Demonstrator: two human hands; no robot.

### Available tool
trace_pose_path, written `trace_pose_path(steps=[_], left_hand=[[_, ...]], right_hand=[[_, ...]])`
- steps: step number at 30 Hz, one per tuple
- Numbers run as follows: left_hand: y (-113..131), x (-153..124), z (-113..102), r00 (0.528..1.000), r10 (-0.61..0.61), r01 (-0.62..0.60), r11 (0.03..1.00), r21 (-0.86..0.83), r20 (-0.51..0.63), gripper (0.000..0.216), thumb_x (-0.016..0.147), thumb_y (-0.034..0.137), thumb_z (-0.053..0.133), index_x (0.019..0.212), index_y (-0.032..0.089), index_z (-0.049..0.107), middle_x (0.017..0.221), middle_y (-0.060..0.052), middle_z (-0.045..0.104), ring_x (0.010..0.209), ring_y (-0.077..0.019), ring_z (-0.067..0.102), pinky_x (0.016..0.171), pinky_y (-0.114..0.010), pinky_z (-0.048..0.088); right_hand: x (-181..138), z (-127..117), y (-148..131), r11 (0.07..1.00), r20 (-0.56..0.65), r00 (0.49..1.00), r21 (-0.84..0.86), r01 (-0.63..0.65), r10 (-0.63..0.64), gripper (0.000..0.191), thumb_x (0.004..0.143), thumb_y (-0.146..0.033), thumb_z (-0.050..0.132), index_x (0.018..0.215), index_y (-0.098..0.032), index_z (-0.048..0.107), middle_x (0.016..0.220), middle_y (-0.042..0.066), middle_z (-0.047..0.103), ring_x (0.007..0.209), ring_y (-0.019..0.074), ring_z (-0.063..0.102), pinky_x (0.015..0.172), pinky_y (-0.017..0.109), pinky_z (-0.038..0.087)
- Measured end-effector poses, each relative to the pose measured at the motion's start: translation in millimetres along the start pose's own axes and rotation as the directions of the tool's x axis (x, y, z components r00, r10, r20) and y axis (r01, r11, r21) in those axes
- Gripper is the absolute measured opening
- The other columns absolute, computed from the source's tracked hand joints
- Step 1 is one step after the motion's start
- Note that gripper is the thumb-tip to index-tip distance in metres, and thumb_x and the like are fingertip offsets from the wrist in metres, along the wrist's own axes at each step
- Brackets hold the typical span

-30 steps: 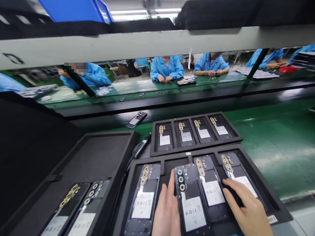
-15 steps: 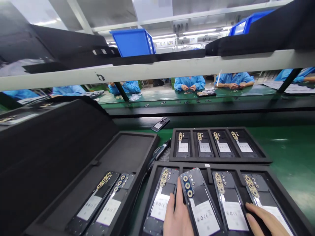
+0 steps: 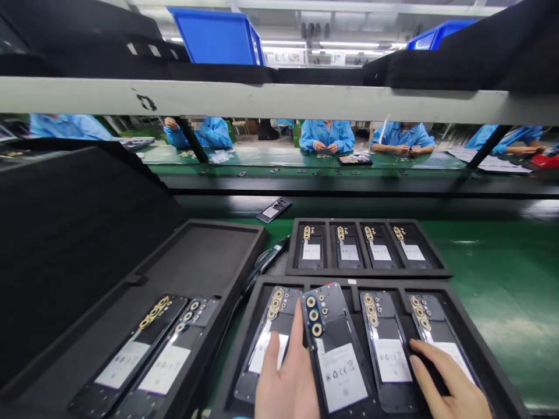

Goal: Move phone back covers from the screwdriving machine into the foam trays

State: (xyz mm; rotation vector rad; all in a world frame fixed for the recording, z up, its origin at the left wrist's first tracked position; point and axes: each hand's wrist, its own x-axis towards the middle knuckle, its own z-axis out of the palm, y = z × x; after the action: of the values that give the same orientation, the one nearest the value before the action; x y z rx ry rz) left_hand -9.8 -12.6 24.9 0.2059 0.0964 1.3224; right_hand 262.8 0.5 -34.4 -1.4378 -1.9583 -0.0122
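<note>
My left hand [image 3: 283, 372] grips the left edge of a smartphone without its back cover [image 3: 334, 337], which shows a dark camera plate with gold rings and a white label. This phone is tilted over the second compartment of a black foam tray [image 3: 354, 283]. To its left lies another phone [image 3: 276, 311], and to its right a phone with a gold camera plate [image 3: 382, 326]; both rest in compartments. My right hand [image 3: 454, 378] is over the tray's right side, fingers apart, fingertips by the gap between that phone and the rightmost phone [image 3: 437, 320]. Whether they touch either cannot be told.
Behind stands a second foam tray [image 3: 371, 272] holding several phones. At left, an open black foam box [image 3: 222, 256] contains two phones [image 3: 131, 355]. A dark pen-shaped tool [image 3: 273, 254] and a loose phone [image 3: 274, 209] lie farther back. Co-workers [image 3: 326, 137] sit across, beyond a rail [image 3: 262, 100].
The camera view has shifted, so the trays and hands appear farther left and higher. My left hand keeps its hold on the phone; my right hand stays beside the right-hand phones.
</note>
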Motion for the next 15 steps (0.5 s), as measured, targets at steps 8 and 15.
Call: trace_pose_path(steps=[8,15], left_hand=[[12.4,-2.5,10.8,0.997,0.038,-0.038,0.999,-0.003,0.067,0.063,0.092,0.067,0.020,0.144,0.036,0.038,0.159,0.004,0.030,0.151,-0.0244,0.002,0.121,-0.047,-0.013],[18.1,-5.0,10.8,0.992,0.057,-0.057,0.998,-0.003,0.109,0.066,0.092,0.066,0.019,0.145,0.032,0.041,0.157,0.002,0.035,0.151,-0.0239,0.008,0.122,-0.047,-0.010]], right_hand=[[-1.5,1.7,-1.7,0.999,0.016,1.000,-0.044,-0.012,0.013,0.028,0.092,-0.043,0.055,0.110,-0.024,0.067,0.109,0.002,0.074,0.094,0.0205,0.072,0.081,0.028,0.061],[-3.6,0.0,1.6,0.999,0.021,0.999,-0.023,-0.027,0.027,0.030,0.090,-0.047,0.056,0.107,-0.026,0.069,0.106,0.001,0.075,0.089,0.0203,0.073,0.069,0.025,0.061]])
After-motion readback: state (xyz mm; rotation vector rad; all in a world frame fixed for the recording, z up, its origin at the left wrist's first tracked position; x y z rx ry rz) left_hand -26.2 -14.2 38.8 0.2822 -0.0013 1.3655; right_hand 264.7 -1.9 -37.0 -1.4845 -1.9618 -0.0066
